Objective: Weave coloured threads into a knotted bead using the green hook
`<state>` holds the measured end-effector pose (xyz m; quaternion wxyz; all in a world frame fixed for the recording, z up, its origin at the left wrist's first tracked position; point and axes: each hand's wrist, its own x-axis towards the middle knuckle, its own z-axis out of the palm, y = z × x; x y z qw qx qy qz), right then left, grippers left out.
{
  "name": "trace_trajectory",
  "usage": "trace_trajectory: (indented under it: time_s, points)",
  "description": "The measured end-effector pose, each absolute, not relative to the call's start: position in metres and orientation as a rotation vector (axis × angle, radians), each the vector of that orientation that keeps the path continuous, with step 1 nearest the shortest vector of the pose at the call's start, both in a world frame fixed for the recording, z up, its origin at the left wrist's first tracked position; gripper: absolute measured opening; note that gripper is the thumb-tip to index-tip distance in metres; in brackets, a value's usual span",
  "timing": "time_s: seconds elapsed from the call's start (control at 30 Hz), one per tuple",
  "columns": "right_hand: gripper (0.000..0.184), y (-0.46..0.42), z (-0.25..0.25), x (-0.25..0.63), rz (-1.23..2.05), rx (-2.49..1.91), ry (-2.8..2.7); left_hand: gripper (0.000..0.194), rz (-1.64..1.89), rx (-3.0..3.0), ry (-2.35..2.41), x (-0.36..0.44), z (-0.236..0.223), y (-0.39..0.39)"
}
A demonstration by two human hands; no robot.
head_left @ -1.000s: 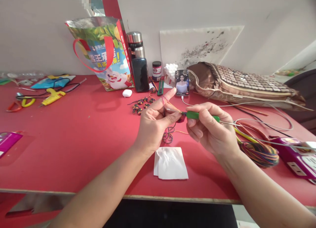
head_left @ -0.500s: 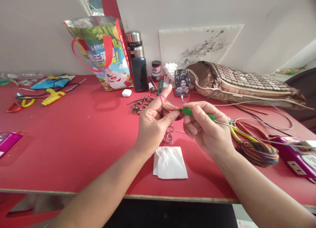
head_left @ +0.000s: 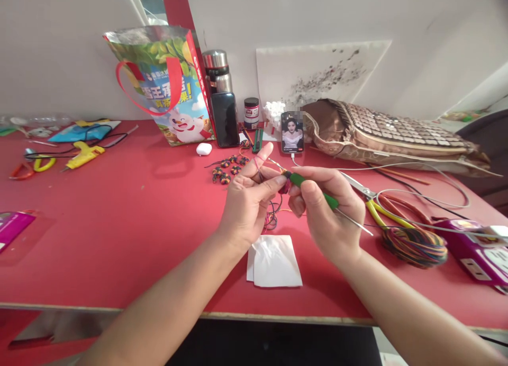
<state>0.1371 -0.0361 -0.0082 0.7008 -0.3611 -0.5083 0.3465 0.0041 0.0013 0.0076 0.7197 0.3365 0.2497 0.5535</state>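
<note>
Between the thumb and fingers of my left hand [head_left: 252, 194] is a small dark, multicoloured crochet piece [head_left: 284, 185], partly hidden by the fingertips. A strand of yarn [head_left: 257, 165] loops round my raised left index finger. My right hand [head_left: 331, 212] is closed round the green grip of a crochet hook [head_left: 297, 180]. Its metal tip points up and left, passing by the crochet piece, while the thin rear end sticks out below my right palm. Loose yarn [head_left: 271, 220] lies under my hands. Several crocheted balls [head_left: 225, 170] rest on the table behind.
Folded white tissue [head_left: 277, 261] lies near the front edge. To the right are scissors [head_left: 375, 202], a yarn ball [head_left: 415, 247], a purple power strip [head_left: 476, 255] and a cable. A lit phone [head_left: 292, 133], dark phone [head_left: 225, 120], bag [head_left: 162, 91] and flask [head_left: 217, 72] stand behind.
My right hand has moved slightly left and down, and the crochet hook has tilted more steeply, its rear end now lower. The left fingers have shifted a little; the phone picture differs.
</note>
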Motion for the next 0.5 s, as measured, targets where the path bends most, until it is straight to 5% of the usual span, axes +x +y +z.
trace_trajectory:
  time_s: [0.5]
  points:
    - [0.023,-0.0304,-0.0043,0.1435,1.006,-0.700,-1.015,0.038,1.289,0.855,0.538,0.0011,0.0053,0.0070]
